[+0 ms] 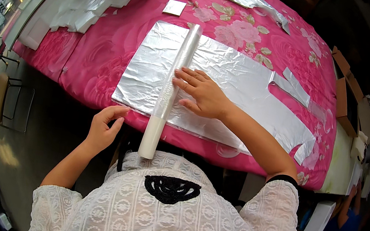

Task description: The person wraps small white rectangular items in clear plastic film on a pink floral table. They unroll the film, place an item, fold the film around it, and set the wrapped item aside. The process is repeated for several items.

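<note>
1. Centrally, a pale tube wrapped in clear film (161, 107) lies aslant across a silvery sheet (241, 83), its near end jutting past the table edge.
2. The right hand (204, 94) is palm down, fingers spread, fingertips against the tube.
3. The left hand (104, 127), loosely curled, thumb and forefinger parted, is beside the sheet's near-left corner; contact cannot be told.
4. Underneath is a pink floral tablecloth (97, 63).

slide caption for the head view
Right hand on a film roll across silver sheets, left hand near their edge.
</note>
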Demonstrator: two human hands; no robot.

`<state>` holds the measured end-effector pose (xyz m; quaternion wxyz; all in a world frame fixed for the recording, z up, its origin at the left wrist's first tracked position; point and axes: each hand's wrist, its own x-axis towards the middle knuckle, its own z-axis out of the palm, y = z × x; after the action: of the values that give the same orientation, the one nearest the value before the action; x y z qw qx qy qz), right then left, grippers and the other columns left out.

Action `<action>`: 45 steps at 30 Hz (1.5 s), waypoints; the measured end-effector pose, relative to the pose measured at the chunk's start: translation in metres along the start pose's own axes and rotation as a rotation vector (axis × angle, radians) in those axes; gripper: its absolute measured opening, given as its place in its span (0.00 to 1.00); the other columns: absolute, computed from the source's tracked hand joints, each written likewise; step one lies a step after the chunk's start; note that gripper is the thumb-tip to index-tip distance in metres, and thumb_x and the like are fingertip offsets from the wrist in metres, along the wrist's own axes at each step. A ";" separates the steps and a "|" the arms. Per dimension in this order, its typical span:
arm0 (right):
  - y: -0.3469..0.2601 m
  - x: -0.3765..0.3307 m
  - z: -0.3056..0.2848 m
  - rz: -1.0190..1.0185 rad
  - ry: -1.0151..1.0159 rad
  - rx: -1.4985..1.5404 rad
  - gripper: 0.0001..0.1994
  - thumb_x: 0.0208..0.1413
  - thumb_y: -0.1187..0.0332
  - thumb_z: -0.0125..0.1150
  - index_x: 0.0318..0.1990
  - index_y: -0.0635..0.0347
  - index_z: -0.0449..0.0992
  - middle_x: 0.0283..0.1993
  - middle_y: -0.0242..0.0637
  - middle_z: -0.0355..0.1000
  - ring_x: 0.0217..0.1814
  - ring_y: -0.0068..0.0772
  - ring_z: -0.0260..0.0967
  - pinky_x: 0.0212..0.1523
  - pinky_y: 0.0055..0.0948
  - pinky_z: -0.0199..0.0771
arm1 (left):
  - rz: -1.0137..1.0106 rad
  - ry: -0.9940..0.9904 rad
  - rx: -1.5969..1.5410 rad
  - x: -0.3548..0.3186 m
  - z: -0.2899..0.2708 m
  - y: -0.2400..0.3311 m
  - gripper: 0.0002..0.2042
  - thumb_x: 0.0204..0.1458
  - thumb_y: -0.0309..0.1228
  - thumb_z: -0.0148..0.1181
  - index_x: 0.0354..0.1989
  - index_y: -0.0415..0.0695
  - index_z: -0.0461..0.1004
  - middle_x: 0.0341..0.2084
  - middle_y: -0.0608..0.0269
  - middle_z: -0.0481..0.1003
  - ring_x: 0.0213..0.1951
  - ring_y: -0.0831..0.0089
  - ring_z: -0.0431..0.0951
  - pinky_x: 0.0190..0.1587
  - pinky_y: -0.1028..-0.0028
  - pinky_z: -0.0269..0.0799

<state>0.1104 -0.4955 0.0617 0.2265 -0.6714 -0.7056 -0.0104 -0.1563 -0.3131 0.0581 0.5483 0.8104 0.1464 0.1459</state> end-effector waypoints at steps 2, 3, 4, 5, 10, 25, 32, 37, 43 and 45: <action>-0.003 0.020 0.014 -0.027 -0.026 -0.014 0.28 0.56 0.49 0.45 0.59 0.58 0.61 0.65 0.41 0.55 0.69 0.42 0.46 0.66 0.42 0.44 | -0.125 0.024 -0.081 -0.009 0.006 0.000 0.12 0.52 0.20 0.51 0.46 0.36 0.68 0.42 0.59 0.72 0.43 0.75 0.74 0.45 0.78 0.69; -0.004 0.032 0.022 -0.044 -0.007 -0.012 0.28 0.56 0.49 0.45 0.59 0.58 0.62 0.64 0.41 0.55 0.69 0.42 0.46 0.66 0.42 0.44 | -0.185 0.035 -0.120 -0.012 0.008 0.001 0.13 0.53 0.20 0.51 0.48 0.36 0.67 0.42 0.60 0.71 0.42 0.76 0.74 0.44 0.78 0.69; -0.004 0.043 0.031 -0.060 0.011 -0.011 0.28 0.56 0.49 0.45 0.59 0.58 0.62 0.64 0.41 0.56 0.69 0.42 0.46 0.66 0.43 0.44 | -0.244 0.031 -0.128 -0.014 0.010 -0.002 0.15 0.54 0.22 0.51 0.50 0.37 0.64 0.42 0.61 0.69 0.40 0.78 0.72 0.42 0.79 0.69; -0.006 0.055 0.041 -0.076 0.028 -0.008 0.28 0.56 0.49 0.45 0.59 0.58 0.62 0.64 0.41 0.56 0.69 0.42 0.46 0.66 0.43 0.43 | -0.259 0.030 -0.092 -0.016 0.011 -0.005 0.17 0.53 0.25 0.53 0.51 0.36 0.62 0.41 0.59 0.68 0.38 0.77 0.71 0.40 0.78 0.69; -0.027 0.102 0.068 0.024 0.022 0.049 0.28 0.53 0.54 0.51 0.59 0.59 0.61 0.64 0.44 0.55 0.70 0.46 0.42 0.67 0.45 0.38 | -0.347 -0.011 0.166 -0.010 0.019 0.011 0.23 0.47 0.30 0.61 0.50 0.36 0.60 0.39 0.55 0.68 0.38 0.74 0.72 0.39 0.74 0.71; -0.025 0.050 -0.046 0.401 0.853 1.937 0.29 0.49 0.56 0.62 0.51 0.67 0.58 0.38 0.40 0.67 0.43 0.32 0.70 0.43 0.33 0.74 | -0.413 -0.901 -1.432 0.068 0.062 0.048 0.39 0.42 0.50 0.59 0.58 0.34 0.56 0.42 0.51 0.71 0.35 0.71 0.75 0.35 0.73 0.76; -0.018 0.001 -0.090 0.797 1.024 1.285 0.26 0.47 0.59 0.64 0.48 0.65 0.61 0.35 0.39 0.68 0.36 0.27 0.69 0.39 0.29 0.73 | -0.092 -0.375 -0.312 0.105 0.138 0.089 0.31 0.44 0.37 0.64 0.54 0.37 0.57 0.43 0.54 0.67 0.36 0.70 0.74 0.36 0.73 0.71; -0.012 -0.029 -0.105 0.684 1.127 1.491 0.25 0.47 0.61 0.64 0.48 0.65 0.60 0.36 0.40 0.68 0.36 0.29 0.70 0.35 0.28 0.73 | -0.307 -0.588 -0.527 0.111 0.159 0.115 0.27 0.43 0.35 0.66 0.49 0.37 0.62 0.35 0.62 0.71 0.35 0.75 0.74 0.36 0.74 0.71; -0.013 -0.033 -0.110 0.808 1.129 1.164 0.25 0.48 0.60 0.64 0.46 0.65 0.61 0.36 0.39 0.68 0.36 0.28 0.70 0.35 0.27 0.74 | -0.290 -0.486 -0.521 0.109 0.168 0.113 0.29 0.43 0.41 0.66 0.50 0.39 0.63 0.31 0.62 0.71 0.27 0.75 0.73 0.32 0.76 0.70; -0.012 -0.035 -0.112 0.768 1.147 1.273 0.23 0.48 0.63 0.64 0.45 0.66 0.61 0.36 0.40 0.67 0.36 0.29 0.71 0.33 0.28 0.74 | -0.312 -0.567 -0.589 0.108 0.166 0.123 0.29 0.43 0.42 0.66 0.50 0.38 0.63 0.29 0.63 0.70 0.25 0.76 0.72 0.29 0.76 0.69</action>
<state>0.1329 -0.5655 0.1541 0.8523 -0.5003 -0.0894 0.1236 0.0181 -0.4544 0.1213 0.7901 0.5954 0.0629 -0.1315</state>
